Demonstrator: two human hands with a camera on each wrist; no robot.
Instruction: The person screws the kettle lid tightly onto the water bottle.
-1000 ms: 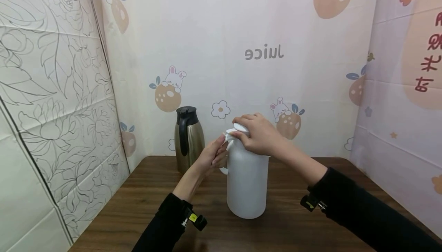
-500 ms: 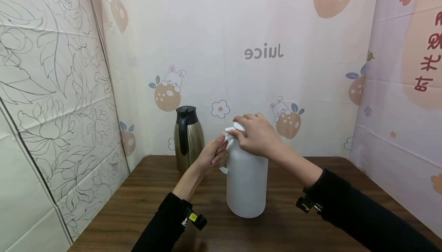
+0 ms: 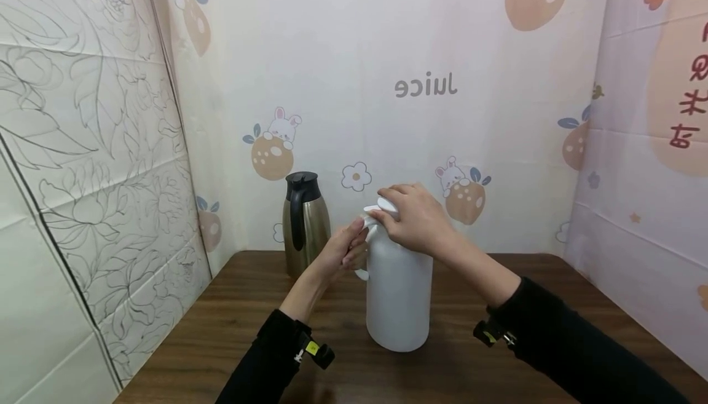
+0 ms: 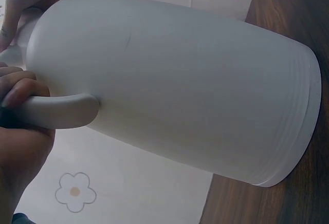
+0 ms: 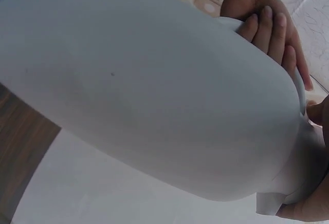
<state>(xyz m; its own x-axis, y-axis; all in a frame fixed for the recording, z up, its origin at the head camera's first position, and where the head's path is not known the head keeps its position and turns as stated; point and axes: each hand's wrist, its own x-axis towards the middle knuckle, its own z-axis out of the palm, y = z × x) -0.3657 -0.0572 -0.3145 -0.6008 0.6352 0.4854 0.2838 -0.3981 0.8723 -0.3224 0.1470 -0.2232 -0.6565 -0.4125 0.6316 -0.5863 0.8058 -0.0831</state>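
Note:
A white thermos jug (image 3: 398, 305) stands upright on the wooden table, in the middle of the head view. My left hand (image 3: 344, 250) grips its handle (image 4: 67, 112), with the fingers curled round it as the left wrist view shows. Over the top, my right hand (image 3: 417, 221) holds the white lid (image 3: 387, 205), thumb on the near side and fingers across it. Much of the lid is covered by that hand. In the right wrist view the jug's spout (image 5: 268, 203) sticks out below the neck, close to the right hand.
Behind and to the left stands a gold thermos jug (image 3: 312, 225) with a black lid and handle. The dark wooden table (image 3: 221, 336) ends at the back against a printed curtain (image 3: 326, 84). More printed cloth hangs along the left and right sides.
The head view has shifted slightly. Both hands keep their hold on the white thermos jug, which stays in place on the table.

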